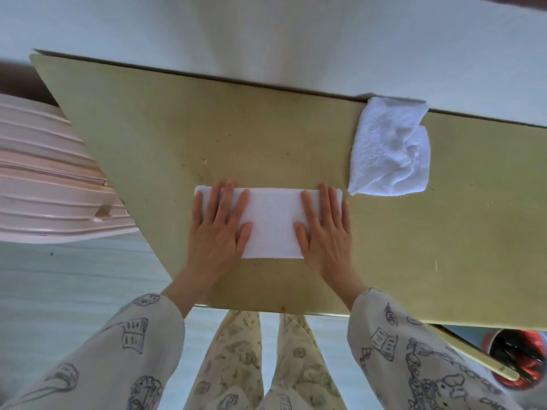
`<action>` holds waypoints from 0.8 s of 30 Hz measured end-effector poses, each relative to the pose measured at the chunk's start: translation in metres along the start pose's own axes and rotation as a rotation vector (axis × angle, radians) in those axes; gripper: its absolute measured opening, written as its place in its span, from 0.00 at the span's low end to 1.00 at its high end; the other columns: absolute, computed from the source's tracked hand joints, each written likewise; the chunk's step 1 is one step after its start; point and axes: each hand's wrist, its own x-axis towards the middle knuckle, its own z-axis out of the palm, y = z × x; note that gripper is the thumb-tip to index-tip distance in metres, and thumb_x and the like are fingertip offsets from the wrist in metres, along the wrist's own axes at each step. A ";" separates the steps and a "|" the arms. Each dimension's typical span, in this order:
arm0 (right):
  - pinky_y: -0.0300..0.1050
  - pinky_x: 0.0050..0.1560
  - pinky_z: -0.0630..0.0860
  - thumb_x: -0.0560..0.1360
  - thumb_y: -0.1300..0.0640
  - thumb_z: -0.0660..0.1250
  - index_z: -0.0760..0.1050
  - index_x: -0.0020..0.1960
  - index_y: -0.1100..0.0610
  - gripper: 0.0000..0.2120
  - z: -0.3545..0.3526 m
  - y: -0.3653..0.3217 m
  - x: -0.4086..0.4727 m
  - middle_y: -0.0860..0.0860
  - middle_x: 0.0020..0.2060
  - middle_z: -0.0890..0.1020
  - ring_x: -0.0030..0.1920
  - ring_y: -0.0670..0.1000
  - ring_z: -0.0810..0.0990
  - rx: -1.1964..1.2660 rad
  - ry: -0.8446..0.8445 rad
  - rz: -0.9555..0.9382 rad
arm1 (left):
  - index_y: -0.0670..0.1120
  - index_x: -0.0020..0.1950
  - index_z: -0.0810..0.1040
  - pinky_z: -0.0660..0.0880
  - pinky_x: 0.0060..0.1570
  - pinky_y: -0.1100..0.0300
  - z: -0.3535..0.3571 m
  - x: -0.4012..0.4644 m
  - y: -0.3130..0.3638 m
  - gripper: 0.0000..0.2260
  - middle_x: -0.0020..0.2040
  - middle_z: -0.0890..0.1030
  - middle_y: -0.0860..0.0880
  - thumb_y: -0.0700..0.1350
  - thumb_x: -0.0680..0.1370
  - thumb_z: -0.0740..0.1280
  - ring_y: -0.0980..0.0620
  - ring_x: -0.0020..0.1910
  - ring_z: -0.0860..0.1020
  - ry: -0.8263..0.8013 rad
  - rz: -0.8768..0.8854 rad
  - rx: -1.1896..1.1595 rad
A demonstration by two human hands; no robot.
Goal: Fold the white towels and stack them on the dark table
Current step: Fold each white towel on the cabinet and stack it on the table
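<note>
The surface (148,137) lies bare left of and beyond the folded towel (273,223). A crumpled towel (390,149) blocks the far right, by the white wall (266,39); farther right is bare.

Reaching forward from cream sleeves printed with grey drawings, both forearms angling slightly inward. Lying flat, palm down, fingers straight and spread: bare left hand (220,229), thumb pointing inward. Mirroring it close by: bare right hand (327,230), palm down, fingers extended and fanned, pressing downward.
</note>
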 end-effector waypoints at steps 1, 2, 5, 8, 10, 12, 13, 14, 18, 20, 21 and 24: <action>0.55 0.73 0.52 0.78 0.45 0.50 0.57 0.74 0.53 0.26 0.000 0.000 0.001 0.61 0.73 0.60 0.74 0.58 0.55 0.003 -0.005 -0.001 | 0.47 0.74 0.58 0.50 0.72 0.41 -0.001 0.001 0.000 0.24 0.74 0.60 0.41 0.55 0.80 0.48 0.42 0.73 0.57 -0.004 0.002 -0.004; 0.55 0.73 0.51 0.78 0.45 0.50 0.56 0.74 0.53 0.26 0.001 -0.001 0.001 0.62 0.73 0.59 0.74 0.59 0.54 0.005 -0.010 -0.001 | 0.46 0.74 0.58 0.50 0.72 0.42 -0.002 0.001 0.001 0.24 0.74 0.60 0.41 0.54 0.80 0.48 0.42 0.73 0.57 0.000 0.004 -0.022; 0.56 0.73 0.49 0.79 0.45 0.50 0.56 0.74 0.54 0.26 -0.005 -0.003 0.000 0.64 0.73 0.59 0.74 0.62 0.54 -0.017 -0.030 0.009 | 0.43 0.73 0.58 0.50 0.72 0.45 -0.009 -0.003 0.000 0.21 0.74 0.60 0.39 0.48 0.81 0.49 0.42 0.74 0.56 0.067 -0.055 -0.149; 0.59 0.72 0.49 0.79 0.46 0.48 0.57 0.73 0.55 0.25 -0.016 -0.010 0.002 0.63 0.72 0.60 0.73 0.63 0.57 -0.017 -0.003 0.009 | 0.41 0.67 0.66 0.58 0.65 0.46 -0.028 -0.010 -0.006 0.17 0.66 0.67 0.38 0.44 0.79 0.56 0.40 0.66 0.63 0.207 -0.467 -0.316; 0.60 0.72 0.48 0.80 0.47 0.46 0.56 0.74 0.55 0.24 -0.020 -0.023 0.005 0.61 0.73 0.59 0.74 0.61 0.56 0.039 0.004 -0.051 | 0.40 0.63 0.70 0.61 0.60 0.49 -0.039 -0.011 -0.007 0.15 0.61 0.70 0.39 0.46 0.78 0.61 0.40 0.60 0.66 0.213 -0.770 -0.458; 0.60 0.72 0.47 0.80 0.47 0.43 0.55 0.74 0.54 0.24 -0.018 -0.038 0.009 0.59 0.74 0.59 0.74 0.58 0.53 0.083 -0.022 -0.126 | 0.40 0.59 0.72 0.62 0.58 0.52 -0.043 -0.009 -0.005 0.16 0.58 0.71 0.40 0.48 0.77 0.64 0.41 0.57 0.67 0.167 -0.880 -0.568; 0.60 0.72 0.47 0.80 0.47 0.44 0.55 0.74 0.54 0.24 -0.015 -0.043 0.010 0.58 0.74 0.59 0.74 0.57 0.52 0.087 -0.038 -0.152 | 0.40 0.58 0.73 0.63 0.58 0.53 -0.044 -0.008 -0.003 0.16 0.58 0.71 0.41 0.49 0.76 0.65 0.42 0.57 0.67 0.138 -0.897 -0.597; 0.61 0.72 0.47 0.80 0.47 0.46 0.55 0.74 0.54 0.24 -0.010 -0.046 0.011 0.58 0.74 0.59 0.74 0.57 0.53 0.085 -0.048 -0.165 | 0.40 0.57 0.72 0.63 0.58 0.53 -0.044 -0.007 -0.001 0.17 0.57 0.71 0.41 0.50 0.75 0.66 0.42 0.57 0.67 0.110 -0.905 -0.607; 0.61 0.72 0.48 0.78 0.47 0.51 0.58 0.74 0.55 0.25 0.004 -0.045 0.011 0.57 0.73 0.61 0.74 0.56 0.54 0.058 -0.042 -0.167 | 0.42 0.59 0.74 0.65 0.59 0.51 -0.050 0.001 0.002 0.18 0.61 0.69 0.42 0.53 0.75 0.65 0.42 0.61 0.67 -0.017 -0.951 -0.534; 0.60 0.73 0.47 0.78 0.46 0.50 0.57 0.74 0.55 0.26 0.005 -0.044 0.010 0.56 0.74 0.60 0.74 0.56 0.53 0.048 -0.048 -0.177 | 0.43 0.59 0.75 0.65 0.60 0.50 -0.055 0.007 0.000 0.17 0.62 0.68 0.42 0.53 0.76 0.64 0.42 0.63 0.66 -0.100 -0.980 -0.515; 0.60 0.73 0.47 0.78 0.46 0.50 0.57 0.74 0.55 0.26 0.004 -0.045 0.010 0.56 0.74 0.59 0.74 0.56 0.53 0.046 -0.052 -0.178 | 0.44 0.59 0.75 0.65 0.61 0.50 -0.056 0.009 -0.001 0.17 0.63 0.68 0.42 0.52 0.76 0.64 0.42 0.64 0.66 -0.128 -0.986 -0.515; 0.61 0.72 0.46 0.78 0.46 0.49 0.56 0.74 0.55 0.27 0.004 -0.046 0.010 0.56 0.74 0.58 0.74 0.56 0.52 0.038 -0.061 -0.171 | 0.42 0.60 0.75 0.68 0.57 0.55 -0.059 0.013 -0.005 0.16 0.61 0.75 0.43 0.49 0.76 0.64 0.43 0.61 0.72 -0.125 -0.957 -0.592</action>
